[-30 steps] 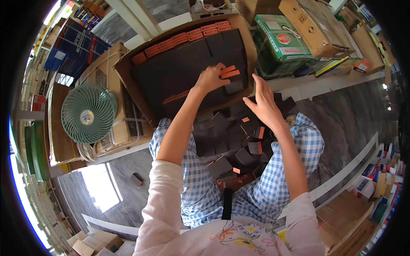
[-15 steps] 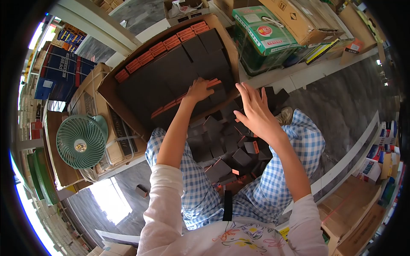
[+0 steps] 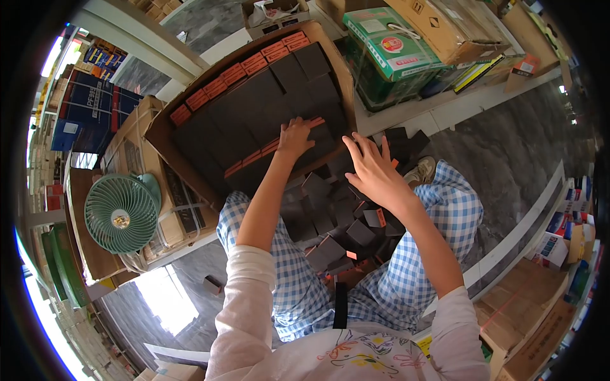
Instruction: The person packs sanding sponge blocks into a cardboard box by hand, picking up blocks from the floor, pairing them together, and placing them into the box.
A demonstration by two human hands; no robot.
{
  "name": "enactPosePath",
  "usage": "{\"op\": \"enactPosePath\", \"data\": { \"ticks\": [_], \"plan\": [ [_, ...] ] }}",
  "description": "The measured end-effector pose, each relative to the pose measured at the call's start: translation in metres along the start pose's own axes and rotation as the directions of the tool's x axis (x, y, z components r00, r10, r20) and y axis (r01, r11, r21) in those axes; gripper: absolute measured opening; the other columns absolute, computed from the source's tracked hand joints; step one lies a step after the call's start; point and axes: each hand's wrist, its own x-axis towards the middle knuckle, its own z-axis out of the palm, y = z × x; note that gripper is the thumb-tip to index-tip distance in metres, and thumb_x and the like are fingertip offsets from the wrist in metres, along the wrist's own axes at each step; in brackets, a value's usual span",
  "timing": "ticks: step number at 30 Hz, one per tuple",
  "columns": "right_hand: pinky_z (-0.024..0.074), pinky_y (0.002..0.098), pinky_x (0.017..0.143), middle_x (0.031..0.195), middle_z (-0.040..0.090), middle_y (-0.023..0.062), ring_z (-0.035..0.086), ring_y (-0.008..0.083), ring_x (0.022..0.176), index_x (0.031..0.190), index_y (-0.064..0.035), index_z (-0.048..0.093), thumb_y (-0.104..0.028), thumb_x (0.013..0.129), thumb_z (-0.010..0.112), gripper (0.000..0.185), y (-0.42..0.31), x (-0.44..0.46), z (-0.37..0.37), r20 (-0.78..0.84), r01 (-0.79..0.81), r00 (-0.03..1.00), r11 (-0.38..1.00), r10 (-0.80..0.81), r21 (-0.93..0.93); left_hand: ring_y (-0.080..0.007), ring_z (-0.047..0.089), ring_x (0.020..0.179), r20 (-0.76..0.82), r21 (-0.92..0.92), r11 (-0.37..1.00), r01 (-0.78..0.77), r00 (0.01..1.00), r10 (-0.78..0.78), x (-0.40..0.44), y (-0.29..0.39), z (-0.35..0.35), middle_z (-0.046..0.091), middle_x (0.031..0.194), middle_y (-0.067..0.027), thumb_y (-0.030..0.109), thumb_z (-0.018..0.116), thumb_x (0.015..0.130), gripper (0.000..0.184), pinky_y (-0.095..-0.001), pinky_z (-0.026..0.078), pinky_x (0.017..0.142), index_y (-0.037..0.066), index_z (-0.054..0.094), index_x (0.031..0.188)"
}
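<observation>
Head view, looking straight down at somebody sitting on a floor with a big open carton (image 3: 335, 60) in front of their knees. It's packed with small dark boxes (image 3: 279, 75), and a row of orange box ends (image 3: 253, 65) runs along the far side. A second, thinner orange strip (image 3: 254, 157) shows closer to the person, and that's where the left hand (image 3: 294, 138) is: inside the carton, palm down, fingers bent over the boxes at the right part of that strip. Can't tell if those fingers are actually clamped on one or just resting on top (the hand covers the spot, sorry).

Right hand (image 3: 376, 174) is just outside the carton's near right corner, above the loose boxes, with fingers and thumb spread apart and nothing visible in them. Below it there's a messy heap of loose boxes (image 3: 362, 233) between the legs in blue checked trousers (image 3: 295, 279), lying at all angles, a few showing orange ends. One stray box (image 3: 212, 284) lies on the floor well off to the left.

Around all that: a green fan (image 3: 121, 213) left of the carton, and a green box (image 3: 394, 47) to its right, strapped up and sitting near a brown carton (image 3: 448, 28).
</observation>
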Motion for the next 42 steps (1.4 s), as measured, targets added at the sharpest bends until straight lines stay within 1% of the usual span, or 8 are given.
{"op": "enactPosePath", "data": {
  "ticks": [15, 17, 20, 24, 26, 31, 40, 42],
  "plan": [
    [0.0403, 0.0572, 0.100, 0.129, 0.046, 0.0214, 0.054, 0.0352, 0.114, 0.138, 0.0038, 0.035, -0.025, 0.082, 0.070, 0.072, 0.006, 0.001, 0.026, 0.029, 0.022, 0.999, 0.999, -0.021, -0.034, -0.0306, 0.050, 0.113, -0.314, 0.231, 0.973, -0.022, 0.945, 0.096, -0.021, 0.036, 0.011, 0.049, 0.118, -0.0123, 0.014, 0.076, 0.072, 0.067, -0.0441, 0.043, 0.095, 0.006, 0.044, 0.131],
    [0.0416, 0.0557, 0.098, 0.128, 0.046, 0.0222, 0.054, 0.0359, 0.113, 0.138, 0.0040, 0.034, -0.025, 0.082, 0.070, 0.073, 0.011, 0.006, 0.031, 0.050, 0.019, 0.999, 1.000, -0.019, -0.003, -0.0313, 0.048, 0.116, -0.406, 0.015, 0.987, -0.159, 0.901, 0.151, -0.027, 0.055, -0.002, 0.048, 0.123, -0.0142, 0.015, 0.072, 0.076, 0.060, -0.0435, 0.041, 0.097, 0.003, 0.046, 0.129],
    [0.0470, 0.0503, 0.092, 0.126, 0.047, 0.0235, 0.056, 0.0375, 0.112, 0.138, 0.0042, 0.032, -0.023, 0.081, 0.071, 0.074, 0.019, 0.012, 0.053, 0.069, 0.005, 0.998, 1.000, -0.007, 0.024, -0.0303, 0.049, 0.115, -0.477, 0.105, 0.916, -0.387, 0.789, 0.388, -0.041, 0.079, -0.014, 0.049, 0.123, -0.0157, 0.021, 0.073, 0.075, 0.054, -0.0420, 0.040, 0.098, 0.001, 0.051, 0.120],
    [0.0510, 0.0454, 0.089, 0.123, 0.048, 0.0286, 0.056, 0.0421, 0.111, 0.136, 0.0043, 0.031, -0.023, 0.080, 0.072, 0.075, 0.034, 0.011, 0.081, 0.271, -0.111, 0.960, 0.982, 0.066, 0.151, -0.0296, 0.048, 0.118, -0.356, 0.133, 0.888, -0.440, 0.815, 0.457, -0.069, 0.082, -0.013, 0.048, 0.127, -0.0147, 0.018, 0.067, 0.081, 0.049, -0.0420, 0.040, 0.099, 0.000, 0.052, 0.124],
    [0.0447, 0.0455, 0.098, 0.132, 0.043, 0.0304, 0.047, 0.0437, 0.122, 0.137, 0.0081, 0.027, -0.038, 0.081, 0.073, 0.086, 0.047, 0.007, 0.098, 0.384, -0.260, 0.913, 0.922, 0.138, 0.287, -0.0297, 0.049, 0.117, -0.325, 0.104, 0.901, -0.421, 0.842, 0.431, -0.078, 0.074, -0.008, 0.049, 0.125, -0.0141, 0.018, 0.068, 0.080, 0.048, -0.0418, 0.041, 0.097, 0.000, 0.053, 0.122],
    [0.0427, 0.0435, 0.100, 0.130, 0.044, 0.0346, 0.047, 0.0450, 0.122, 0.137, 0.0077, 0.030, -0.029, 0.082, 0.070, 0.077, 0.067, -0.009, 0.160, 0.396, -0.379, 0.896, 0.811, 0.201, 0.446, -0.0328, 0.051, 0.116, -0.002, -0.017, 0.955, -0.296, 0.955, 0.296, -0.095, 0.047, 0.014, 0.052, 0.121, -0.0162, 0.020, 0.067, 0.080, 0.043, -0.0436, 0.044, 0.095, 0.002, 0.056, 0.117],
    [0.0462, 0.0435, 0.092, 0.118, 0.054, 0.0289, 0.056, 0.0407, 0.109, 0.127, 0.0047, 0.042, -0.023, 0.082, 0.065, 0.058, 0.058, -0.064, 0.285, 0.389, -0.419, 0.899, 0.658, 0.203, 0.626, -0.0391, 0.052, 0.116, 0.167, -0.475, 0.873, 0.114, 0.985, -0.038, -0.147, 0.046, 0.114, 0.058, 0.116, -0.0213, 0.023, 0.064, 0.082, 0.039, -0.0435, 0.045, 0.096, 0.003, 0.058, 0.115],
    [0.0473, 0.0379, 0.089, 0.112, 0.056, 0.0199, 0.059, 0.0283, 0.105, 0.126, 0.0034, 0.042, -0.021, 0.084, 0.066, 0.055, 0.061, -0.080, 0.317, 0.411, -0.427, 0.888, 0.705, 0.208, 0.565, -0.0395, 0.052, 0.115, 0.205, -0.511, 0.849, 0.134, 0.978, -0.031, -0.154, 0.041, 0.139, 0.059, 0.114, -0.0219, 0.023, 0.064, 0.081, 0.039, -0.0438, 0.044, 0.096, 0.003, 0.059, 0.114]
  ]
}}
